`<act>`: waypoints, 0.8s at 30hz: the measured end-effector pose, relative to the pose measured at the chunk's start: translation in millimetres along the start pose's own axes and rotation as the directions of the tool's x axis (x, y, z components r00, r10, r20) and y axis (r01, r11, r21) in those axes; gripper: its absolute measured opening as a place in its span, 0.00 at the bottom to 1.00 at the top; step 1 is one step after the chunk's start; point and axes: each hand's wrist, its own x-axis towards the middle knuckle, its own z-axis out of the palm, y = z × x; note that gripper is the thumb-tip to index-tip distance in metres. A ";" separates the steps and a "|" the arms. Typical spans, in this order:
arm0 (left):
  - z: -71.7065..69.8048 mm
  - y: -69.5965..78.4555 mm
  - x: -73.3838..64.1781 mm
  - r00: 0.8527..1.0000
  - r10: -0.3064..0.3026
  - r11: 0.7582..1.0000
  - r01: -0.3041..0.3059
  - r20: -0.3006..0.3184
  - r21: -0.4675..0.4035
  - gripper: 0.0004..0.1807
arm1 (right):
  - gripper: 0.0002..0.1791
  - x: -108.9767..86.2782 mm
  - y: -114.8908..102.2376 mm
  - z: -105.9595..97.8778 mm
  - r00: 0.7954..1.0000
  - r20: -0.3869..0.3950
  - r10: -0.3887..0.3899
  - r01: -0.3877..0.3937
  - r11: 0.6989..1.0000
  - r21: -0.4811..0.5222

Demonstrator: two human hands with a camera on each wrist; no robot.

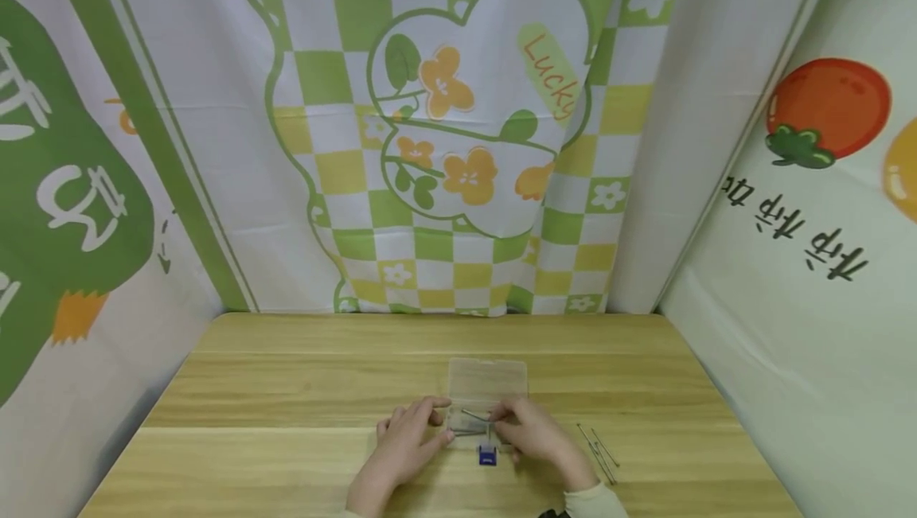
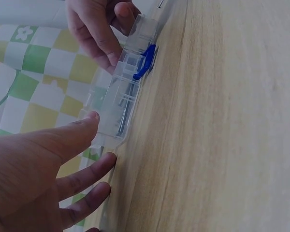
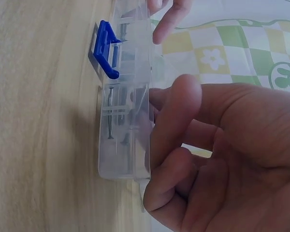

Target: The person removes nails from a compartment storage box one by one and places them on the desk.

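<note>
A clear plastic box [image 2: 121,104] with a blue latch [image 1: 487,455] stands on the table, its lid [image 1: 489,379] folded back. Thin metal nails [image 3: 111,113] lie inside it. My left hand [image 1: 410,442] is at the box's left end, fingers spread, thumb right at the wall; in the left wrist view the left fingers reach past the near corner. My right hand [image 1: 533,430] bends over the right part of the box. Its thumb and index finger pinch the end of a nail [image 1: 476,416] over the compartments; the right wrist view hides these fingertips behind the box wall.
Several loose nails [image 1: 598,453] lie on the wooden table [image 1: 286,391] to the right of the right hand. A checked curtain [image 1: 458,279] hangs behind the table's far edge, and printed cloths flank both sides.
</note>
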 end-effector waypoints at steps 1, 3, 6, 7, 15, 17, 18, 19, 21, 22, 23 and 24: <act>-0.9 0.9 -0.1 1.000 0.003 1.000 -0.003 0.006 -0.002 0.27 | 0.10 -0.3 0.6 -0.4 1.000 -0.006 0.003 -0.003 1.000 0.008; -3.2 4.0 -0.7 1.000 -0.007 1.000 0.007 0.022 -0.011 0.28 | 0.09 -0.5 1.2 -1.1 1.000 -0.016 0.008 -0.008 1.000 0.018; -4.7 5.6 -1.2 0.999 -0.015 1.000 0.016 0.036 -0.007 0.28 | 0.08 -0.2 1.8 -2.0 0.999 -0.029 0.015 -0.015 0.999 0.031; -4.9 5.9 -1.2 0.999 -0.015 1.000 0.016 0.037 -0.006 0.28 | 0.08 -0.2 1.8 -2.5 0.999 -0.035 0.018 -0.017 0.999 0.035; -5.2 5.2 -0.4 0.999 -0.010 1.000 0.010 0.032 -0.006 0.28 | 0.07 -0.8 1.9 -5.6 0.997 -0.074 0.033 -0.030 0.999 0.041; -5.0 5.3 -0.6 0.999 -0.010 1.000 0.010 0.033 -0.004 0.28 | 0.08 -1.0 2.4 -6.2 0.995 -0.084 0.044 -0.039 0.997 0.059; -4.9 5.4 -0.7 0.999 -0.011 1.000 0.011 0.033 -0.004 0.28 | 0.09 -1.1 2.5 -6.8 0.995 -0.088 0.049 -0.043 0.996 0.074; -4.9 5.7 -0.9 0.999 -0.012 1.000 0.012 0.034 -0.004 0.28 | 0.10 -1.1 2.8 -7.4 0.994 -0.091 0.056 -0.047 0.995 0.092; -5.2 6.5 -1.4 0.999 -0.014 1.000 0.014 0.034 -0.007 0.28 | 0.11 -0.9 3.1 -9.5 0.994 -0.090 0.065 -0.053 0.990 0.134; -5.4 6.5 -1.4 0.999 -0.014 1.000 0.014 0.034 -0.010 0.28 | 0.12 -0.7 3.1 -11.0 0.994 -0.085 0.070 -0.056 0.986 0.154; -5.5 6.4 -1.5 0.999 -0.014 1.000 0.014 0.034 -0.011 0.28 | 0.12 -0.4 3.3 -12.7 0.994 -0.077 0.075 -0.060 0.982 0.182; -5.5 6.2 -1.4 0.999 -0.013 1.000 0.014 0.034 -0.014 0.28 | 0.14 -0.3 3.2 -14.7 0.995 -0.072 0.074 -0.058 0.979 0.194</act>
